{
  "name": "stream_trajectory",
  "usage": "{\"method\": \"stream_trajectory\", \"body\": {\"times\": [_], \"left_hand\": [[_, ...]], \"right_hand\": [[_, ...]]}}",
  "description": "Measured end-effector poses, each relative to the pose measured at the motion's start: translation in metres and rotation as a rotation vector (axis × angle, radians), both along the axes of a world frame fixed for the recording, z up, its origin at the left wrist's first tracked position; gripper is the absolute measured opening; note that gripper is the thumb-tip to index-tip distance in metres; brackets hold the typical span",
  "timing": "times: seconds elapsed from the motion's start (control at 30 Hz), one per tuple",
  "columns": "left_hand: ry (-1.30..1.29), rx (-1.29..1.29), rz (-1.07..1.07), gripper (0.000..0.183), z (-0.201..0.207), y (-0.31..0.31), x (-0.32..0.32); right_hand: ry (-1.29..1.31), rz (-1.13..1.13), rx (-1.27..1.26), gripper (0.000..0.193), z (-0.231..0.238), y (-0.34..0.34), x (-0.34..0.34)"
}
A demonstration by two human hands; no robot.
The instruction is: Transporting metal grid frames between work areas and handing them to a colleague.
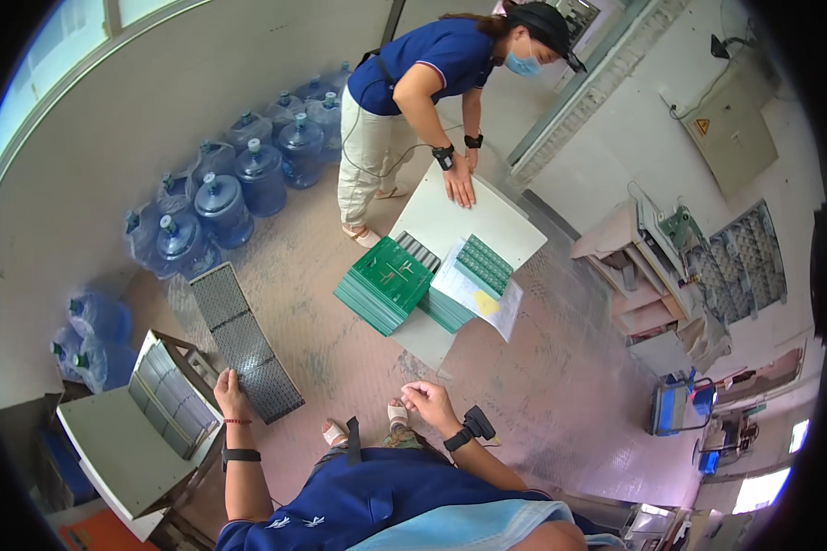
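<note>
My left hand is closed on the near left edge of a long dark grey panel with a finely dotted surface in several sections. The panel hangs tilted above the floor. My right hand is in front of my body with its fingers curled in, and nothing shows in it. Farther ahead, a stack of green circuit boards stands on a white table. Beside it, a smaller green board panel lies on paper sheets over another stack.
A co-worker leans over the table's far side, hands on its top. Blue water bottles line the left wall. A white table with similar grey panels stands close on my left. A cluttered bench stands at right.
</note>
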State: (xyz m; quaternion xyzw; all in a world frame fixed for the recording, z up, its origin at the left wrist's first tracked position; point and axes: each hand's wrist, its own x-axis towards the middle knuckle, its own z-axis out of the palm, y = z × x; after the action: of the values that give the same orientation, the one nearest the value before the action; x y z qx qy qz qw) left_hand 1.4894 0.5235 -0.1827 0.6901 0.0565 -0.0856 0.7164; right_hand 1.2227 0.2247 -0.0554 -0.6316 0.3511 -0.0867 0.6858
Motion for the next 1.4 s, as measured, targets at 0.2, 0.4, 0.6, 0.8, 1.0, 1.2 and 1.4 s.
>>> {"method": "stream_trajectory", "body": {"times": [0.2,0.4,0.6,0.8,1.0,1.2,1.4], "left_hand": [[-0.038,0.067,-0.043,0.021,0.035,-0.044,-0.002],[-0.025,0.071,-0.065,0.020,0.034,-0.045,0.001],[-0.053,0.167,-0.053,0.022,0.041,-0.046,0.001],[-0.083,0.170,-0.038,0.024,0.024,-0.030,0.001],[-0.080,0.181,-0.003,0.025,0.024,-0.020,-0.009],[-0.111,0.041,0.045,0.025,-0.047,0.032,-0.029],[-0.118,0.043,0.027,0.022,-0.075,0.074,-0.040]], "right_hand": [[0.000,-0.072,-0.002,0.014,0.000,-0.013,-0.009],[-0.014,-0.102,0.005,0.014,-0.002,-0.017,-0.007],[-0.021,-0.091,-0.024,0.014,-0.005,-0.021,-0.007],[-0.032,-0.072,-0.035,0.014,-0.005,-0.019,-0.007],[-0.040,-0.058,-0.055,0.014,-0.011,-0.009,-0.012],[-0.087,-0.074,-0.064,0.014,-0.059,0.040,-0.035],[-0.091,-0.077,-0.056,0.014,-0.085,0.080,-0.049]]}}
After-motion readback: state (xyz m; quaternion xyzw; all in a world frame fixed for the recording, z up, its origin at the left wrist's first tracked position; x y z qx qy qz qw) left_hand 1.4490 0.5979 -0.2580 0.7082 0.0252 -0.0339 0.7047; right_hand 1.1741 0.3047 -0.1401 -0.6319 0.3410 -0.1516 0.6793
